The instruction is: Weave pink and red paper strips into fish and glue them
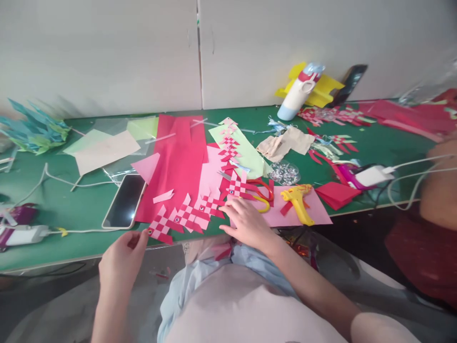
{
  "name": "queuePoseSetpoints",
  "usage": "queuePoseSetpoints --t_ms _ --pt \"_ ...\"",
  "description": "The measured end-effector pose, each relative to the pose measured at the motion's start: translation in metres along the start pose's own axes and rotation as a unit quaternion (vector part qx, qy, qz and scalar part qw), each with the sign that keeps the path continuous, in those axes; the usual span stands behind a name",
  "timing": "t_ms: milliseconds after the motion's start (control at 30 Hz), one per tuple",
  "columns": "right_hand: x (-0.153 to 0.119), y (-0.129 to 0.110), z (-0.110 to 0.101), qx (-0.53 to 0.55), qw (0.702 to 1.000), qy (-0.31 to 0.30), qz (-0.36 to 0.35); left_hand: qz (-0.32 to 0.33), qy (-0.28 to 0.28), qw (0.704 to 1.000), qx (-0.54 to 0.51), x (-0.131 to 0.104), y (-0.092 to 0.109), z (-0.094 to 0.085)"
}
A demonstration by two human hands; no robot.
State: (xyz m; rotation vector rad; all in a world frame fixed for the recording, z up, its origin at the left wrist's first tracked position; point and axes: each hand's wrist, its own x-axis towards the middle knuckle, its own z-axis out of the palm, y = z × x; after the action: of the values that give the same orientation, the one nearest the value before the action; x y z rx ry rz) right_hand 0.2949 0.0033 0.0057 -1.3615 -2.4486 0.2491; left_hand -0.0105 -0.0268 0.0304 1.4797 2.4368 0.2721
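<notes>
Several fish woven from red and pink paper strips lie in a row along the front of the table. My left hand [123,259] pinches at the eye end of the leftmost woven paper fish [161,226], by the table edge. To its right is another woven paper fish [186,214]. My right hand [247,223] has its thumb and fingers apart, beside a third woven paper fish [210,206]. Just above that hand is a further woven paper fish [236,186], partly over scissors [266,195] with red and yellow handles.
A phone [124,202] lies left of red paper sheets [178,166]. A yellow glue gun [299,202] rests on pink paper at right, near a round dish of googly eyes [284,172]. A bottle [302,93] stands behind. Another person's arm [439,186] is at far right.
</notes>
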Motion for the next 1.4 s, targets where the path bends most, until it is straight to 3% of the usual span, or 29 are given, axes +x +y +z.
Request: queuePoseSetpoints --t_ms 133,200,267,367,533,667,767,900,1067,1233,1400 --pt "0.005 -0.007 0.003 -0.01 0.999 -0.008 -0.036 0.077 0.072 0.992 0.063 -0.005 -0.002 0.005" --pt "0.007 -0.01 0.005 -0.017 0.999 -0.013 -0.05 0.197 0.117 0.972 0.058 -0.009 -0.001 0.014" --pt "0.007 -0.012 0.007 -0.022 0.998 -0.016 -0.059 0.333 0.139 0.931 0.055 -0.012 -0.002 0.026" --pt "0.005 -0.013 0.01 -0.024 0.998 -0.016 -0.059 0.421 0.138 0.892 0.088 -0.012 -0.004 0.04" --pt "-0.005 -0.017 0.011 -0.013 0.998 -0.022 -0.054 0.426 0.104 0.889 0.131 -0.011 -0.006 0.043" --pt "-0.008 -0.009 0.0 0.017 0.999 0.012 -0.048 0.45 0.087 0.885 0.089 -0.014 0.006 0.037" --pt "-0.009 0.01 -0.015 0.005 0.998 0.062 0.029 0.472 0.065 0.879 0.033 -0.017 0.034 0.035" --pt "-0.014 0.039 -0.029 -0.055 0.986 0.072 0.137 0.473 0.053 0.879 -0.034 -0.016 0.098 0.044" --pt "-0.021 0.05 -0.029 -0.074 0.979 0.064 0.177 0.426 0.079 0.901 -0.01 -0.002 0.173 0.071" --pt "-0.022 0.052 -0.026 -0.064 0.98 0.06 0.178 0.41 0.052 0.911 0.009 0.008 0.201 0.088" --pt "-0.02 0.056 -0.027 -0.052 0.981 0.047 0.184 0.326 -0.042 0.94 -0.094 0.003 0.213 0.082"
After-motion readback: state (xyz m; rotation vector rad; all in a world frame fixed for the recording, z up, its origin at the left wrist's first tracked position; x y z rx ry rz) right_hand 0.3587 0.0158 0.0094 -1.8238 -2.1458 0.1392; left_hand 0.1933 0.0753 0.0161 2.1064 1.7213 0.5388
